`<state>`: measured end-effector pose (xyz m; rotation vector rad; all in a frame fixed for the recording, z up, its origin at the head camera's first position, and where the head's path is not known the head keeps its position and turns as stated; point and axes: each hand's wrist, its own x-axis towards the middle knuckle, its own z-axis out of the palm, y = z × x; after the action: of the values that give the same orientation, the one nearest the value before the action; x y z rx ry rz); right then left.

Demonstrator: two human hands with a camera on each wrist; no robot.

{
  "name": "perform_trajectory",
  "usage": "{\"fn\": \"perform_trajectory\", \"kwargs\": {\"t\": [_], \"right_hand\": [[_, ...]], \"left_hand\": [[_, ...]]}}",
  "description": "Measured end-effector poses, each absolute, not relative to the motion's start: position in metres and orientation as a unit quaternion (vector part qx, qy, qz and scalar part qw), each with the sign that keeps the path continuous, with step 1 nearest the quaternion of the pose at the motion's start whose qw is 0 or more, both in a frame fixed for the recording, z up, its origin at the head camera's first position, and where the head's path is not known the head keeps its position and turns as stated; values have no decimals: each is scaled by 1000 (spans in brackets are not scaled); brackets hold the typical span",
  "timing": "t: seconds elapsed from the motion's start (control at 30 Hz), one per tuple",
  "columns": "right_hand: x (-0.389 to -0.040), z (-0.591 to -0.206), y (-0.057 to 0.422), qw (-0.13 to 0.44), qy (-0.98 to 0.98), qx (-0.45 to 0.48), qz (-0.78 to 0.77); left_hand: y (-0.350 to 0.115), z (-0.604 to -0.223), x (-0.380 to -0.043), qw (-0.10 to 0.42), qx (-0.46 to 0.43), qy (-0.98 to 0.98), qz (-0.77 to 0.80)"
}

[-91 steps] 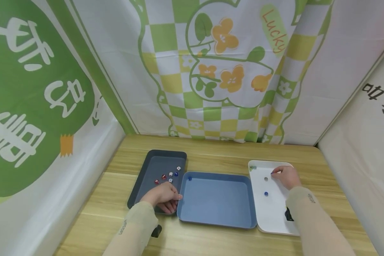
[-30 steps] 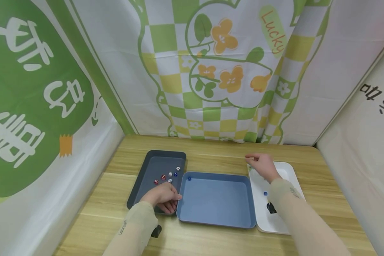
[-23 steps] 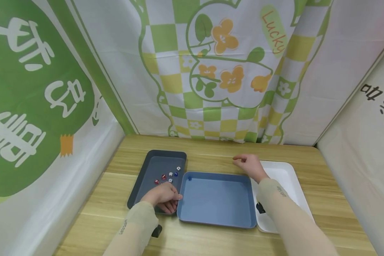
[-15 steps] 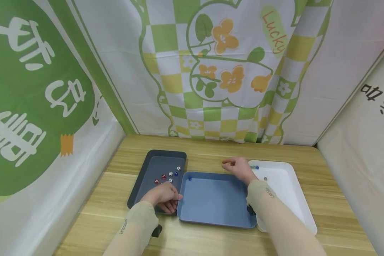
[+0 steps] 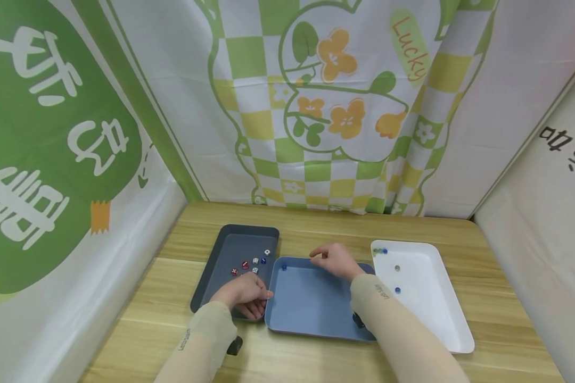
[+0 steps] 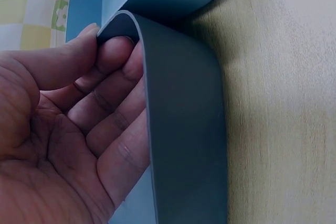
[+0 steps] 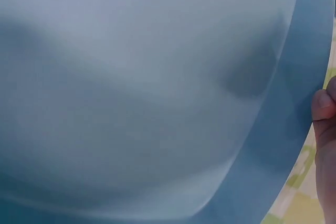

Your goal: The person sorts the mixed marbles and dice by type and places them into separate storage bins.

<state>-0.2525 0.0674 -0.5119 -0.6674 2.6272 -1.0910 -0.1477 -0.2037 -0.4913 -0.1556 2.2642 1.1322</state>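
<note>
My left hand [image 5: 241, 292] grips the near right corner of the dark grey tray [image 5: 211, 271], its fingers curled inside the wall and the thumb at the rim beside the blue tray. The left wrist view shows this hold on the grey wall [image 6: 184, 114] closely. My right hand [image 5: 337, 260] hovers over the far rim of the blue tray [image 5: 316, 306], thumb and index finger slightly apart, nothing visible between them. In the blue tray's far left corner lies a small blue piece [image 5: 284, 267]; the right wrist view catches it at its top edge.
Several red, white and blue dice [image 5: 255, 261] lie in the grey tray. The white tray [image 5: 441, 314] on the right holds small greenish pieces [image 5: 377, 251] in a corner beside a blue one [image 5: 385, 251], plus a clear piece [image 5: 397, 268] and another blue one [image 5: 397, 290].
My right hand has gone left from the white tray to above the blue tray. A blue piece now sits beside the greenish ones in the white tray's corner. My left hand has stayed put.
</note>
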Motion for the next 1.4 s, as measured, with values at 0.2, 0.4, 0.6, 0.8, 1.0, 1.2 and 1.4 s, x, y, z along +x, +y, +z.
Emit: {"fn": "perform_trajectory", "kwargs": {"t": [0.2,0.4,0.6,0.8,1.0,1.2,1.4], "right_hand": [[-250,-516,49,114,889,-264,-357],[-245,-521,33,126,884,-276,-355],[-241,-526,23,155,878,-274,-361],[-241,-531,18,189,871,-266,-367],[-240,-534,13,208,870,-263,-362],[-241,-540,9,208,874,-267,-349],[-243,-543,6,199,880,-274,-332]], "left_hand": [[-204,-491,-148,297,-58,853,426],[-204,-491,-147,298,-57,852,428],[-204,-491,-147,300,-57,851,429],[-204,-491,-148,301,-59,850,428],[-205,-491,-148,303,-57,850,428],[-205,-492,-148,304,-57,848,430],[-206,-492,-149,304,-57,848,431]]}}
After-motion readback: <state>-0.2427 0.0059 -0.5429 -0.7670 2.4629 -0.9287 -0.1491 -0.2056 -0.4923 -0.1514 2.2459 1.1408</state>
